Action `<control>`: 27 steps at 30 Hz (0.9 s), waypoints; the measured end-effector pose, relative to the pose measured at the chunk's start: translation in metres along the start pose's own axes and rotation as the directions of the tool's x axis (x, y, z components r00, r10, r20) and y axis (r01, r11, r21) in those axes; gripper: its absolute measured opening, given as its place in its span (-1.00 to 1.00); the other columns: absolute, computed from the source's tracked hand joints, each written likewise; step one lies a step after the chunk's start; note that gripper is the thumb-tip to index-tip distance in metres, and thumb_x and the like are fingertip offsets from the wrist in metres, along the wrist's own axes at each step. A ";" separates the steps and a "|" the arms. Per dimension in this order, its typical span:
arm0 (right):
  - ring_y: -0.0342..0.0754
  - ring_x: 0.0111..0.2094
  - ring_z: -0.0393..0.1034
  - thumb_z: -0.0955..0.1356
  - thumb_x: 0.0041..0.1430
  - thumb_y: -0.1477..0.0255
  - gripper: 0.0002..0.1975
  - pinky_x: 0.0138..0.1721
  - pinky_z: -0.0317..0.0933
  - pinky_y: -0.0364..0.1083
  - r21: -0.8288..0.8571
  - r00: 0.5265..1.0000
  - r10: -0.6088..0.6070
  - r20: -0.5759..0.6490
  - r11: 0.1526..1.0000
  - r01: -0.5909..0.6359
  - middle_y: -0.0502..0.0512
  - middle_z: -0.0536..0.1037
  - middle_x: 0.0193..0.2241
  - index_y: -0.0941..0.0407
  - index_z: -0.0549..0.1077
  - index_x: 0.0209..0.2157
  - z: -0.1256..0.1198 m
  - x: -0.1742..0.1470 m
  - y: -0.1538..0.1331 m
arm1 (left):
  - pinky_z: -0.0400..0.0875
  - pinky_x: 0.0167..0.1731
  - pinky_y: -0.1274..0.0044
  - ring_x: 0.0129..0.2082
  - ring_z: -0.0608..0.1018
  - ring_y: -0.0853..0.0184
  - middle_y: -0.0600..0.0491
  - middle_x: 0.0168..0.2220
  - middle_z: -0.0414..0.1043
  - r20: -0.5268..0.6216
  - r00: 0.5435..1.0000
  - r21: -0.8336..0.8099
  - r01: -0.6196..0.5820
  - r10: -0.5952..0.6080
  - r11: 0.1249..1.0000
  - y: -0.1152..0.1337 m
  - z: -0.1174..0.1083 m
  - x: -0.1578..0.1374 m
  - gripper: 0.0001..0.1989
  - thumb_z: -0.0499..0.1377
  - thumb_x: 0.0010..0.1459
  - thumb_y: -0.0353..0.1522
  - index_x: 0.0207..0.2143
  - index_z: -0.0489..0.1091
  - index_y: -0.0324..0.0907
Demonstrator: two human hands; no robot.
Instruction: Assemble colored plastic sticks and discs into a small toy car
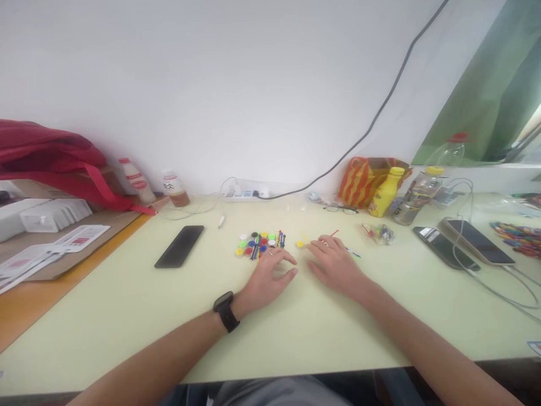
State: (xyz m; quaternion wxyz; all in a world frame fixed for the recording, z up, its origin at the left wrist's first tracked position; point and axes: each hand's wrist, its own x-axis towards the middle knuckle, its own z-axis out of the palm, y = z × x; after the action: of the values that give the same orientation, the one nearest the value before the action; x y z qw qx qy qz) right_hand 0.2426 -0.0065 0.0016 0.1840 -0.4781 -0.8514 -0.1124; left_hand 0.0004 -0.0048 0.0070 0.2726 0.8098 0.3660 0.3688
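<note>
Small round discs (251,244) in yellow, green, blue, red, white and black lie grouped on the table. Thin coloured sticks (280,239) lie among them and along their right side. My left hand (270,277) is at the near edge of this group, thumb and index finger apart, nothing visible between them. To its right, my right hand (336,265) is palm down with thumb and fingers apart, its fingertips by a yellow disc (300,244). A red stick (335,232) and a blue stick (354,253) show past this hand, which partly hides what lies beneath.
A black phone (180,246) lies to the left. Eyeglasses (340,208), a small clear bag (378,233), a yellow bottle (386,193) and a striped bag (359,179) are at the back right. Two more phones (479,241) with cables lie farther right. A power strip (245,193) is by the wall.
</note>
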 end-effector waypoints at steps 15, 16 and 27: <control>0.27 0.29 0.21 0.28 0.37 0.48 -0.68 0.28 0.11 0.30 0.220 0.996 0.000 0.093 0.975 -0.021 0.22 0.56 0.12 0.08 0.44 0.12 -0.003 -0.002 0.002 | 0.33 0.08 0.28 0.00 0.48 0.14 0.02 -0.10 0.53 0.003 1.000 -0.009 -0.001 0.001 1.000 -0.001 0.000 0.001 -0.94 0.25 0.29 -0.36 -0.18 0.49 -0.06; 0.26 0.30 0.21 0.28 0.37 0.50 -0.68 0.29 0.10 0.30 0.237 0.994 -0.016 0.106 0.971 -0.010 0.22 0.56 0.11 0.07 0.45 0.11 -0.004 -0.003 0.001 | 0.33 0.08 0.28 0.00 0.48 0.14 0.01 -0.10 0.53 0.002 1.000 -0.012 -0.003 0.003 1.000 -0.001 0.000 0.001 -0.94 0.25 0.29 -0.35 -0.18 0.49 -0.06; 0.08 -0.09 0.43 0.32 0.37 0.48 -0.85 -0.06 0.32 0.04 0.465 0.988 -0.078 0.131 0.885 0.008 0.16 0.60 -0.22 0.10 0.53 -0.10 -0.018 0.000 -0.008 | 0.30 0.18 0.16 0.12 0.41 0.03 -0.06 0.11 0.45 -0.023 0.996 0.256 -0.075 0.083 0.964 -0.012 0.000 0.001 -0.63 0.26 0.26 -0.36 0.12 0.46 -0.05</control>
State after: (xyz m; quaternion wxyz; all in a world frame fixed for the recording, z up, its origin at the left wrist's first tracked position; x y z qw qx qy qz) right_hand 0.2399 -0.0175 0.0178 0.2273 -0.4083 -0.8752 0.1252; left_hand -0.0038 0.0024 -0.0012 0.1452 0.8458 0.3822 0.3427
